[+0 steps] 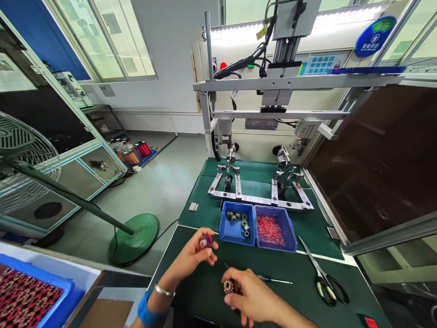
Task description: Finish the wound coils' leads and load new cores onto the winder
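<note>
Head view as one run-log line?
left hand: holds small part | right hand: holds wound core | blue bin: loose parts | purple bin: red strands | scissors: on green mat

The left hand [191, 254] partly covers a small red-and-blue piece [205, 241], its details too small to tell. The right hand [251, 291] hides part of a wound core [228, 286] and the handle end of a thin-shafted tool [278, 281]. The left edge cuts off the fan [25, 141] and a packed blue tray [64, 291]; lettering on the keyboard [261, 124] is illegible.
</note>
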{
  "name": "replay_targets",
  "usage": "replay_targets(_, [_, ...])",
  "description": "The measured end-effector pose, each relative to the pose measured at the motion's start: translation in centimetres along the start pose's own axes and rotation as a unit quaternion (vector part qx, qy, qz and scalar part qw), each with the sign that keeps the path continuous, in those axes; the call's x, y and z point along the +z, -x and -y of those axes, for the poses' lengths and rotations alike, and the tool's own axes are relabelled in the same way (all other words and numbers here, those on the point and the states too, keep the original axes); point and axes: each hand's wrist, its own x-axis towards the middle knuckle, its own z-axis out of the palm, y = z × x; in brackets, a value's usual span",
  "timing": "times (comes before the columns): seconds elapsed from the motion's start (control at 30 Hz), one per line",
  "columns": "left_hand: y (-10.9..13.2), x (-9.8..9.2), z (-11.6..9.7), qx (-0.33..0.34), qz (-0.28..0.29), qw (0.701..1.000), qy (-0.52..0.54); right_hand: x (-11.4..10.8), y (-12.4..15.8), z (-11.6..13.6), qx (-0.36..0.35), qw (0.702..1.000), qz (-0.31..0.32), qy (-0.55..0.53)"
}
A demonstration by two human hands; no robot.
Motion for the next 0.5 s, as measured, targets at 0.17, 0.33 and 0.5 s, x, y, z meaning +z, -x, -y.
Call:
replay_targets(0.17, [3.3, 0.5, 3.6, -0.024, 0.024, 0.957, -0.289, -2.6, 1.6, 1.4, -0.013, 0.975, -0.04, 0.219])
replay_targets(0.33, [3.4, 2.3, 2.3, 0.023, 0.053, 0.868, -0.493, -8.2, 0.2, 5.7, -0.024, 0.899, -0.137, 0.414])
replay_targets(0.5, [0.3, 1.9, -2.1, 0.078, 0.051, 0.833, -0.546, -10.1, -6.7, 8.0, 0.019, 0.851, -0.283, 0.443])
